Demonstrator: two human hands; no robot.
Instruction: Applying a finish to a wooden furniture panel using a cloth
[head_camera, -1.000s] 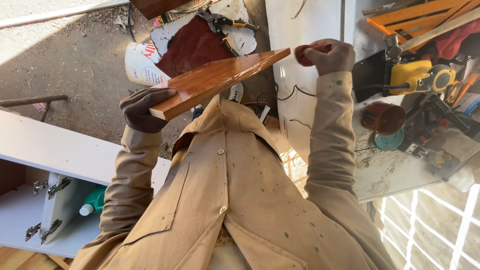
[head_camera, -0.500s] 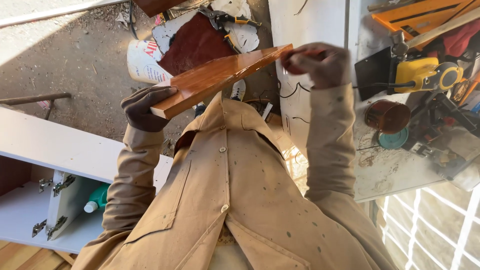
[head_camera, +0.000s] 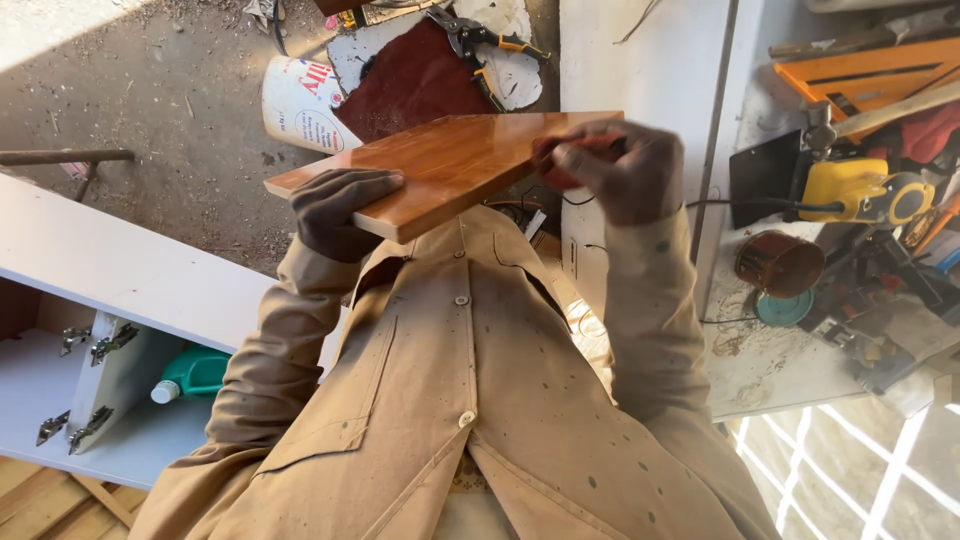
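Observation:
I hold a glossy reddish-brown wooden board level in front of my tan coat. My left hand, in a dark glove, grips the board's near left edge from below. At the board's right end my right hand, also in a dark glove, presses a small red pad against the top. That hand is blurred by motion. Its fingers hide most of the pad.
A white cabinet with metal hinges and a green bottle lies at the left. On the dirt floor are a white bucket, a dark red sheet and snips. The bench at right carries a yellow power tool and a brown tin.
My right hand with the red pad has slid inward over the board's right end. The board sits a little lower in view, and my left hand keeps its grip.

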